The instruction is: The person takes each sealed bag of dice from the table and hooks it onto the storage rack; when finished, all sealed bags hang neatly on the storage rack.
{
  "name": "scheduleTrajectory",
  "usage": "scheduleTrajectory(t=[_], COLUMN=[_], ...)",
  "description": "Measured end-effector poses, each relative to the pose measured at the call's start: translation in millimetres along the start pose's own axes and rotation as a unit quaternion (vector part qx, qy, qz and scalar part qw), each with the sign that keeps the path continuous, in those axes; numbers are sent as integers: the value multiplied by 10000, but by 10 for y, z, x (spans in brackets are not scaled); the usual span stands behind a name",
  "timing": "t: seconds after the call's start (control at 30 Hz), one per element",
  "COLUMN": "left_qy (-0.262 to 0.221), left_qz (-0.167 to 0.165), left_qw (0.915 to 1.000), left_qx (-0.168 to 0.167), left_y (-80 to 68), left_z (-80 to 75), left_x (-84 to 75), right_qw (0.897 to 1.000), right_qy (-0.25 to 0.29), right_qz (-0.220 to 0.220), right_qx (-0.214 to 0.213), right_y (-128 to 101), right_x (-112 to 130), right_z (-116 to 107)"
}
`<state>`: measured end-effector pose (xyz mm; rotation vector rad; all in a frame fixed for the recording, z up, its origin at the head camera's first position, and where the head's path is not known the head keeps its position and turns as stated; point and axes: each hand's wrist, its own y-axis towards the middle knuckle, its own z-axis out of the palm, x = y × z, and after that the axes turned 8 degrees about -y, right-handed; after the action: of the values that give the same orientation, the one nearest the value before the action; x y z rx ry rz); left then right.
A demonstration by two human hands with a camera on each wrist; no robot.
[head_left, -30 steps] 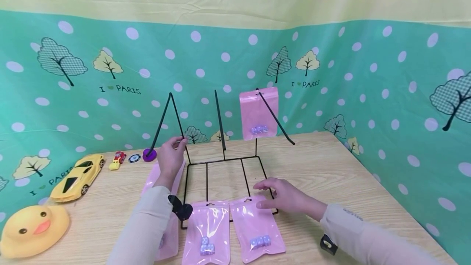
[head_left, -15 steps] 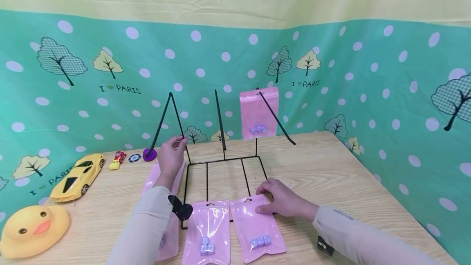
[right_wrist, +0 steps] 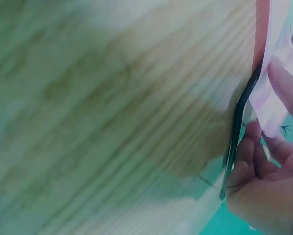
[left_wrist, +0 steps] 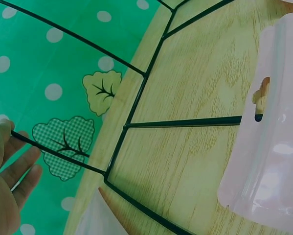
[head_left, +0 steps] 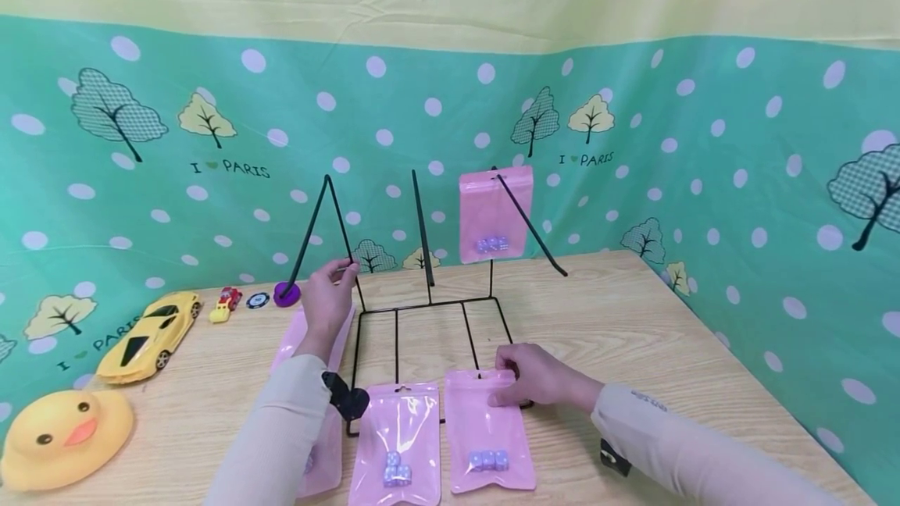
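A black wire display rack (head_left: 429, 304) with slanting hooks stands on the table. My left hand (head_left: 329, 299) pinches its left upright between thumb and fingers, as the left wrist view also shows with the wire (left_wrist: 58, 155) running out of the hand. At the front right, my right hand (head_left: 540, 377) pinches the upper right edge of a pink zip bag (head_left: 485, 420) with a row of dice, thumb on its front. A second pink bag (head_left: 397, 432) with dice lies beside it. A third bag (head_left: 325, 443) is partly hidden under my left forearm.
One pink bag (head_left: 495, 213) with dice hangs on the rack's right hook. A yellow toy car (head_left: 151, 338), rubber duck (head_left: 66, 440), small red toy (head_left: 225, 304), chip (head_left: 258, 301) and purple disc (head_left: 286, 294) are on the left. A patterned curtain (head_left: 394, 92) backs the table.
My right hand has moved in from the right and taken hold of the bag's top edge. That bag has turned straighter and shifted slightly left at its bottom. My left hand stays put.
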<state>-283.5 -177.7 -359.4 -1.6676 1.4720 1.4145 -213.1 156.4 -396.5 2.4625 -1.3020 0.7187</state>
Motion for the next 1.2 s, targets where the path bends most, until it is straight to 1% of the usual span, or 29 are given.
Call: scheduleTrajectory(t=[0.13,0.23,0.33,0.43,0.5,0.73,1.0,1.2], left_qy=[-14,10,33,44,28,-50,-139,82], left_qz=[-30,-26,-8,-13,-26,-21,76,234], left_qw=[10000,10000,10000,10000,10000,10000,9999,9997], left_qx=[21,14,-3,-16,-28,-69,-17,33], left_y=[-2,-5,-9,-12,-11,-7,31,67], left_z=[-1,3,4,3,3,-1,-7,-59], left_x=[6,0,-12,-22,-31,-24,25,4], right_qw=[9994,9987,9973,9961,9959,9940,9925,9907], right_qy=[204,299,388,402,393,779,1013,1108], right_qz=[30,-120,-397,-673,-751,-744,-670,-773], right_qx=[260,396,474,406,317,201,161,130], right_y=[16,15,2,-20,-33,-93,-172,-223], right_x=[-25,-62,-97,-119,-130,-64,52,142], right_z=[-19,-44,-98,-163,-205,-337,-470,-568])
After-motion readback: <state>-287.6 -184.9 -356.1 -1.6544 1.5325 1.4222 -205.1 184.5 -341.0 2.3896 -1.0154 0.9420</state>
